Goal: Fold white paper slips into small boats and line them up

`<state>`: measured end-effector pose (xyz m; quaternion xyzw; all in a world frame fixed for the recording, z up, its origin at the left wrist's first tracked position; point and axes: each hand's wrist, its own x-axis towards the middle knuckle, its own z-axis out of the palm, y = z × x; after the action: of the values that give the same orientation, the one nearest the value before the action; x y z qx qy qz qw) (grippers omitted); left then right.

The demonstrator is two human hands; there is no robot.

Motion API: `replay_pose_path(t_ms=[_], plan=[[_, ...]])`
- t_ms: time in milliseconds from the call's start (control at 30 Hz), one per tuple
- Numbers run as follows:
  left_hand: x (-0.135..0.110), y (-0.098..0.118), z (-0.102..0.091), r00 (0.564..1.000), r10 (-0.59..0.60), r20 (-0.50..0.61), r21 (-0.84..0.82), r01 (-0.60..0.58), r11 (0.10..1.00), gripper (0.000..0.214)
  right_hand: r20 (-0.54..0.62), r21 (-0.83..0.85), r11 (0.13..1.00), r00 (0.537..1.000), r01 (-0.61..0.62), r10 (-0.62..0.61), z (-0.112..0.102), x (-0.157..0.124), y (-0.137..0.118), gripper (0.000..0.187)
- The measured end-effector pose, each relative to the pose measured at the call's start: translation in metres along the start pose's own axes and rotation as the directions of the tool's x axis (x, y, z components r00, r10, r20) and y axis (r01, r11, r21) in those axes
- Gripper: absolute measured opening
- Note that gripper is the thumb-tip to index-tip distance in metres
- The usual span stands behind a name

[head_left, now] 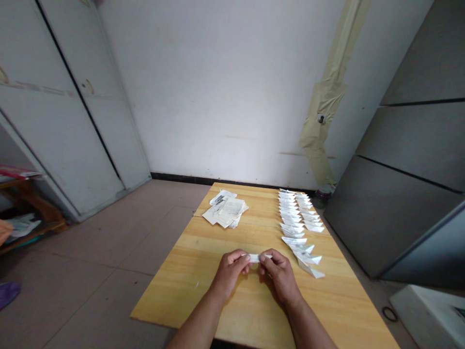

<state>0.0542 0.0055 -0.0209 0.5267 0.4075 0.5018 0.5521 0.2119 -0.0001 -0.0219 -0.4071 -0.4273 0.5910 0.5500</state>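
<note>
Both my hands meet over the middle of a light wooden table [203, 271]. My left hand [230, 269] and my right hand [278, 271] pinch the two ends of a small folded white paper [255, 258], held just above the tabletop. A loose pile of flat printed paper sheets [225, 209] lies at the far left of the table. Along the right side run two rows of several folded paper pieces [296, 218], the nearest ones [308, 261] just right of my right hand.
A white wall stands behind the table, with taped beige paper [327, 111] on it. Grey cabinets [410, 160] rise at the right and pale cupboard doors [65, 111] at the left. A wooden shelf with papers [22, 213] is at the far left. Tiled floor surrounds the table.
</note>
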Motion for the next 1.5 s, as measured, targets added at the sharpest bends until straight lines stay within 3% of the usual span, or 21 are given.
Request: replay_pose_path(t_ms=[367,700,933,1200,1367,1433,1500], plan=[[0.006,-0.011,0.003,0.999,-0.033,0.0,-0.089,0.033,0.995,0.04,-0.029,0.01,1.0,1.0,0.009,-0.009,0.0,0.001,0.001,0.033],[0.005,-0.005,0.006,0.998,-0.035,-0.055,-0.147,0.026,0.989,0.047,0.0,-0.002,1.0,1.0,-0.011,0.011,0.006,-0.001,-0.007,0.032],[0.005,-0.007,0.007,0.995,-0.02,-0.093,-0.135,0.007,0.991,0.043,-0.037,0.075,0.996,0.998,-0.056,0.059,0.01,-0.005,-0.014,0.042],[0.003,0.002,0.01,0.992,-0.088,-0.093,-0.084,0.08,0.993,0.04,-0.011,0.144,0.989,0.999,-0.028,0.03,0.005,0.0,-0.003,0.035],[0.002,0.003,0.011,0.991,-0.103,-0.088,-0.068,0.098,0.993,0.04,-0.035,0.053,0.998,0.999,0.014,-0.012,0.001,0.003,0.002,0.033],[0.002,0.003,0.012,0.989,-0.108,-0.098,-0.064,0.102,0.993,0.042,-0.082,-0.103,0.992,0.993,0.077,-0.086,0.001,0.001,0.0,0.033],[0.003,0.003,0.012,0.988,-0.111,-0.107,-0.066,0.104,0.992,0.043,-0.115,-0.315,0.93,0.965,0.189,-0.235,0.001,-0.001,-0.004,0.031]])
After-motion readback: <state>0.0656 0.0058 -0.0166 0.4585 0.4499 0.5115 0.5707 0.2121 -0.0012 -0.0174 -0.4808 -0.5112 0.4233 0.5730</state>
